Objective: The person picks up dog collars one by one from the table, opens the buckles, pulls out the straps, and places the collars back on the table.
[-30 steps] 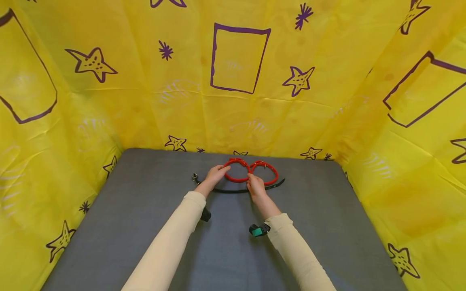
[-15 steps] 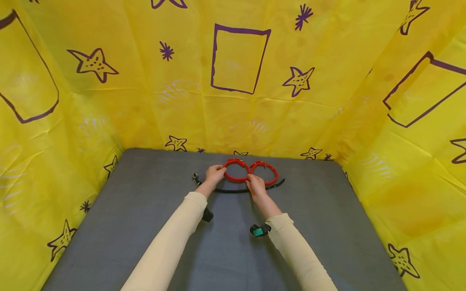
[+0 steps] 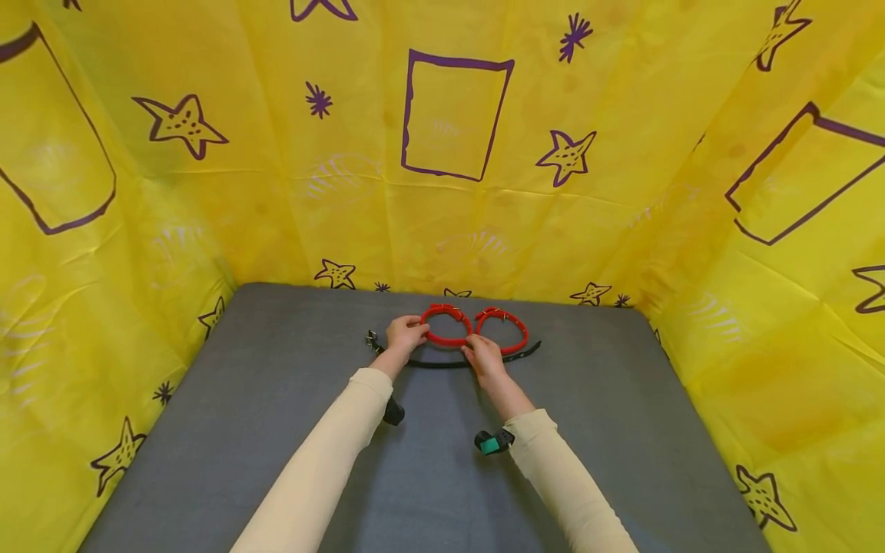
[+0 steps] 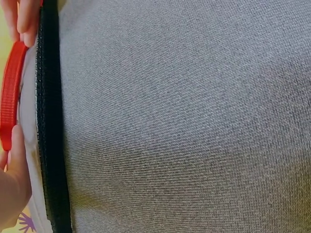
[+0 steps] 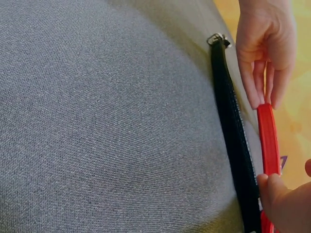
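Note:
Two red buckled collars stand as loops at the back of the table in the head view. My left hand (image 3: 406,335) pinches the left side of the left red collar (image 3: 445,342), and my right hand (image 3: 485,358) pinches its lower right side. Beside it on the right is the other red collar (image 3: 524,332), untouched. In the right wrist view, the red band (image 5: 268,138) runs between the fingertips of both hands. A black collar (image 3: 439,364) lies stretched out in front, partly hidden under my wrists, its metal buckle (image 5: 217,39) at the left end.
The grey cloth-covered table (image 3: 276,430) reaches back to a yellow curtain (image 3: 276,215) with purple drawings, which also rises on both sides. Black wrist straps (image 3: 494,441) hang under the sleeves.
Both hands have shifted slightly left with the left red collar. A small gap now shows between it and the right one. The black collar stays in place.

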A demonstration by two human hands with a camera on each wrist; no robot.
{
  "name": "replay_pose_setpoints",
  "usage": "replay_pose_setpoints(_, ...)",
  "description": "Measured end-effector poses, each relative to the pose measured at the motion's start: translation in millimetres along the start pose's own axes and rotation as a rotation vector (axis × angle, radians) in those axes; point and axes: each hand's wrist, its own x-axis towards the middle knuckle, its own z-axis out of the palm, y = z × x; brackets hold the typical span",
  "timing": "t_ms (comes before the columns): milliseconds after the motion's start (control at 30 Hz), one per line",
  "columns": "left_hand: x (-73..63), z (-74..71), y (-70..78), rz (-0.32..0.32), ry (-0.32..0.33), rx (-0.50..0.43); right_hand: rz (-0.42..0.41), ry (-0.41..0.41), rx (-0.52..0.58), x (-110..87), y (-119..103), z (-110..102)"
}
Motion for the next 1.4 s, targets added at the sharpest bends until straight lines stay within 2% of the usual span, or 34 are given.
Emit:
replay_pose_setpoints(67,-1.2,-0.9,-0.4,0.001,0.007,-0.006,0.014,-0.003,0.006,1.3,2,-1)
replay_pose_setpoints(200,-3.7,-2.5,0.1,-0.007,0.011,-0.023,-0.023,-0.070,0.077,-0.4,7,-8)
replay_pose_setpoints(433,-10.6,-5.6,-2.7,-0.011,0.000,-0.089,0.049,0.063,-0.021,-141.0,-109,62)
replay_pose_setpoints(800,-30.3,-11.9,-16.1,0.089,0.004,-0.202,-0.025,0.068,0.052,-150.4,-105,54)
replay_pose_setpoints(1100,-48.6,-18.7,-27.5,0.113,-0.026,-0.315,-0.015,0.038,-0.001,-160.8,-105,45)
replay_pose_setpoints(1400,-70.7,-22.3,-36.8,0.171,-0.046,-0.349,-0.013,-0.050,-0.082,-176.2,-107,31)
